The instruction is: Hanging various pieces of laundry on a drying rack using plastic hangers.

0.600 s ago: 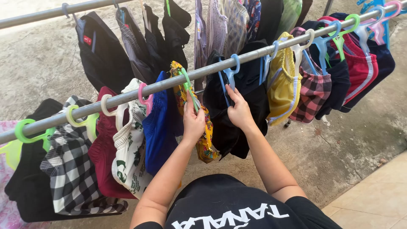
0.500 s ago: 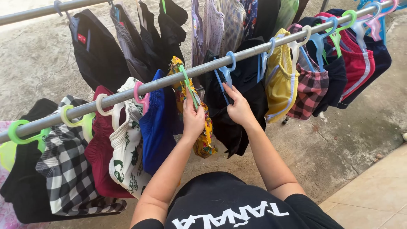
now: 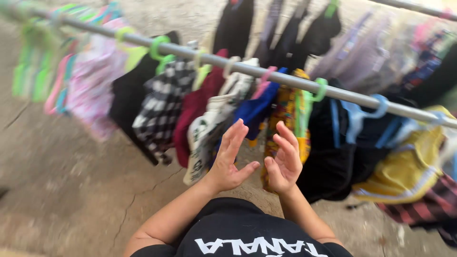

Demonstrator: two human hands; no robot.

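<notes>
My left hand [image 3: 229,159] and my right hand [image 3: 284,160] are both open, palms facing each other, holding nothing. They hover just in front of the grey metal drying rail [image 3: 266,75]. Right behind them hang a yellow patterned garment [image 3: 283,112] on a green hanger [image 3: 308,100], a blue garment [image 3: 254,108] and a white printed garment [image 3: 209,128]. A black garment [image 3: 333,157] on a blue hanger [image 3: 364,110] hangs to the right of my right hand. The picture is blurred by motion.
More clothes hang along the rail: a black-and-white checked piece [image 3: 162,107], a maroon piece [image 3: 190,114], pink pieces [image 3: 93,71] at the left, a yellow one [image 3: 404,162] at the right. A second rail [image 3: 419,7] with dark clothes runs behind. Cracked concrete ground [image 3: 71,190] lies below.
Both hands have let go of the hangers and dropped back from the rail, now open. The view has swung left, so the rail now slopes down to the right.
</notes>
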